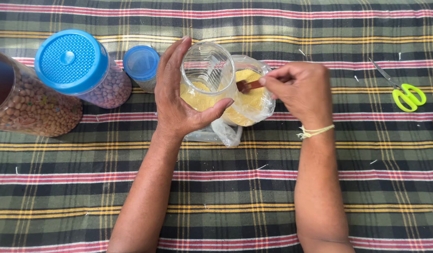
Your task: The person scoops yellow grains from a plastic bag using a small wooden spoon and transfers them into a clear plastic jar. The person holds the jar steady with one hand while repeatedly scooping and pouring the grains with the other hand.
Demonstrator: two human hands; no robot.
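My left hand grips a clear open jar that leans toward the right and holds some yellow grain at its bottom. Right beside it lies an open clear plastic bag full of the same yellow grain. My right hand pinches the handle of a small reddish-brown spoon, whose bowl sits over the bag next to the jar's rim. A pale thread is tied round my right wrist.
At the left stand a large jar of brown beans, a blue-lidded jar of pinkish beans and a smaller blue-lidded jar. Green-handled scissors lie at the right on the plaid cloth.
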